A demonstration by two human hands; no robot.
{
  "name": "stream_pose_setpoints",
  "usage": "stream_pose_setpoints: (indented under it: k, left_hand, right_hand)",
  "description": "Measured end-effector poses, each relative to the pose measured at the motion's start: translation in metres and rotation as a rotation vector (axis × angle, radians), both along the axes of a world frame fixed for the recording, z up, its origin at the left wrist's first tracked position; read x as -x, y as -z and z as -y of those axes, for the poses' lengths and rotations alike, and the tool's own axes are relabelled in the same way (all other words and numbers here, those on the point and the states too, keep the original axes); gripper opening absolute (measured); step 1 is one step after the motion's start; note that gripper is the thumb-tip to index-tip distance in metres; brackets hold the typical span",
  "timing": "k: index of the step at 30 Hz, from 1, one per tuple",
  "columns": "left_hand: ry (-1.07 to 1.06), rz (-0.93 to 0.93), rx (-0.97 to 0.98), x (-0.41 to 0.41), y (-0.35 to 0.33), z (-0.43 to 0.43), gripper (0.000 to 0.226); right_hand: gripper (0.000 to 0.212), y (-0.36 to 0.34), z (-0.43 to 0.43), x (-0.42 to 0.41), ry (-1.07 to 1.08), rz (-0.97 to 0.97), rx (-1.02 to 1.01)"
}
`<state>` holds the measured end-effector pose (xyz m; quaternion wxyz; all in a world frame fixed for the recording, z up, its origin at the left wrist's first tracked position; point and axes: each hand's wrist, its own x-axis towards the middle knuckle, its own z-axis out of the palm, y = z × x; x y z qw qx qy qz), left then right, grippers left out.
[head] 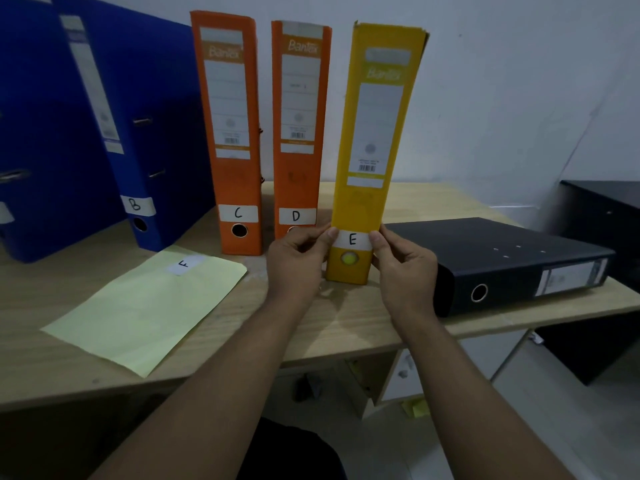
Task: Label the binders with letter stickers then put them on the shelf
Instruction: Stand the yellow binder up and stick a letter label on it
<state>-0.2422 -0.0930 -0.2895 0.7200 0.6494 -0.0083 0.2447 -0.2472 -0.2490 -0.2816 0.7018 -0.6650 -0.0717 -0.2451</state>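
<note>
Both hands were on the tall card-covered yellow binder [377, 133], which stood upright near the front edge of the wooden desk [346, 327]. The left hand [298, 261] and right hand [403, 268] pinched the spine's two edges, thumbs pressing down the ends of the white "E" sticker [352, 240], fingers curled behind. Tight on the left: the orange "D" binder [299, 133] stood just beside it. On the right, the flat black binder [512, 268] lay close. Open desk lay in front. The pale yellow sheet [145, 306] carried the "F" sticker [183, 265].
</note>
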Motion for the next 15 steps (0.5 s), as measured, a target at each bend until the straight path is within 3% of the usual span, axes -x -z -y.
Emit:
stream_pose_setpoints:
  k: [3,7,15]
  left_hand:
    - [-0.003,0.014,-0.012,0.001,-0.001,0.0,0.017]
    - [0.0,-0.002,-0.049,-0.002,0.003,0.001,0.019]
    - [-0.003,-0.011,-0.167,-0.002,0.001,0.002,0.036]
  right_hand:
    - [0.032,0.001,0.0,-0.001,-0.016,0.014,0.051]
    - [0.05,0.005,-0.003,-0.006,-0.031,0.037,0.225]
    - [0.05,0.011,-0.007,-0.021,-0.039,-0.013,0.25]
